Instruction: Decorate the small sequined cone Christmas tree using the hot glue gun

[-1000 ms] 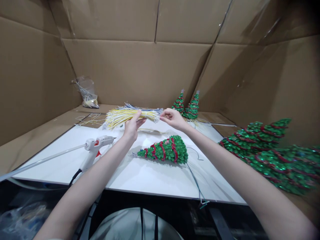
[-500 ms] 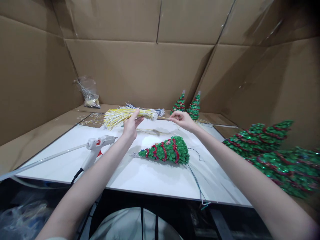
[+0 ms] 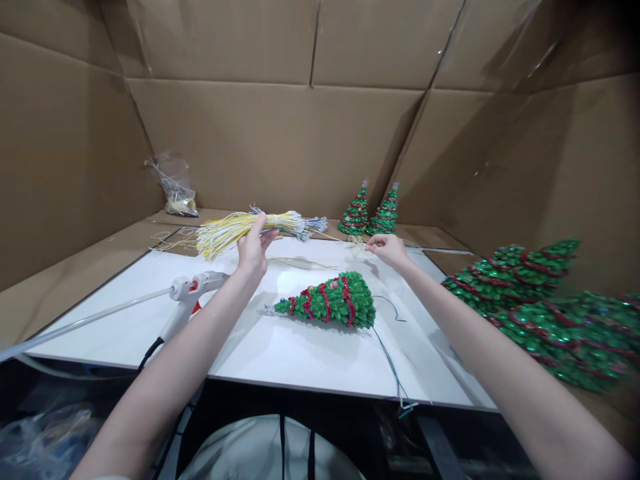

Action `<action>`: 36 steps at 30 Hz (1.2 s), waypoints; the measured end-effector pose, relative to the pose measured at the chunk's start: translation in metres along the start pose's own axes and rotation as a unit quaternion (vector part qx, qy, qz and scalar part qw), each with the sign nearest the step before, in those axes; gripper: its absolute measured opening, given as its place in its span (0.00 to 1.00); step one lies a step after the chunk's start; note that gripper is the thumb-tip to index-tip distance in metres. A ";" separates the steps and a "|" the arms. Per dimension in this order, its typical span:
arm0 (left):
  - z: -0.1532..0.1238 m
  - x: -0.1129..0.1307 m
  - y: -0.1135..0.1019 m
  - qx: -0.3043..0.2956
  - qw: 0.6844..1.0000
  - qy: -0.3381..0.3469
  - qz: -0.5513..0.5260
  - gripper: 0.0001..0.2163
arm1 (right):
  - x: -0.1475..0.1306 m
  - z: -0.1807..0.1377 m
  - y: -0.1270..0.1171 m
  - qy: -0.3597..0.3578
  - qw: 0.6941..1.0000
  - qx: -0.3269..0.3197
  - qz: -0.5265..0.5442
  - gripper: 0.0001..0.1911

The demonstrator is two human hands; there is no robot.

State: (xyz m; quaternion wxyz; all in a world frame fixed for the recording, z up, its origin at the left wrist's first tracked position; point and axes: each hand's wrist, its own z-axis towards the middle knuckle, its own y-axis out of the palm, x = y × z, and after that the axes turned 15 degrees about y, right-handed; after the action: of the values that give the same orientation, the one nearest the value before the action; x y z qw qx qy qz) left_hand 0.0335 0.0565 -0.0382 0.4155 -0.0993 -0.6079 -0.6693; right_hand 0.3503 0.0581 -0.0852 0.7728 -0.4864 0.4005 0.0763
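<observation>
My left hand (image 3: 254,248) is wrapped round a thick bundle of thin yellow and white wires (image 3: 225,233), raised over the back of the white tabletop. Its loose ends fan out to the left. To the right of it, my right hand (image 3: 387,250) is closed in a pinch on a thin yellow wire, whose far end is hard to make out. Below both hands a small green artificial Christmas tree (image 3: 327,301) with red garland lies on its side, its silver star pointing left. Dark green wires (image 3: 387,353) trail from its base to the table's front edge.
At left a white hot glue gun (image 3: 183,303) rests with a long glue stick. Two small trees (image 3: 356,212) stand at the back, larger ones (image 3: 525,287) at right. A plastic bag (image 3: 177,190) sits in the back left corner. Cardboard walls (image 3: 250,140) enclose the table (image 3: 300,360).
My right hand has moved right, away from the bundle, drawing the thin wire along. My left hand and the bundle have shifted slightly left. The lying tree stays put.
</observation>
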 end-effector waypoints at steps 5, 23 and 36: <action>0.002 0.002 0.000 0.011 1.000 0.012 -0.007 0.07 | 0.007 0.004 -0.004 0.036 0.999 0.026 -0.005 0.03; -0.005 -0.004 -0.001 -0.028 0.999 -0.021 0.000 0.10 | -0.055 -0.032 0.020 -0.120 0.978 -0.173 0.007 0.15; -0.011 -0.010 -0.003 -0.063 0.997 -0.045 0.005 0.10 | -0.107 -0.045 0.023 -0.272 0.952 -0.127 0.063 0.08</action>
State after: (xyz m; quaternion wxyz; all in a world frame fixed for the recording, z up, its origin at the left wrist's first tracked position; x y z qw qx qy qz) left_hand 0.0421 0.0507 -0.0490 0.3842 -0.1584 -0.5819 -0.6991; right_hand 0.2422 0.0622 -0.0357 0.7781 -0.5150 0.1916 0.3043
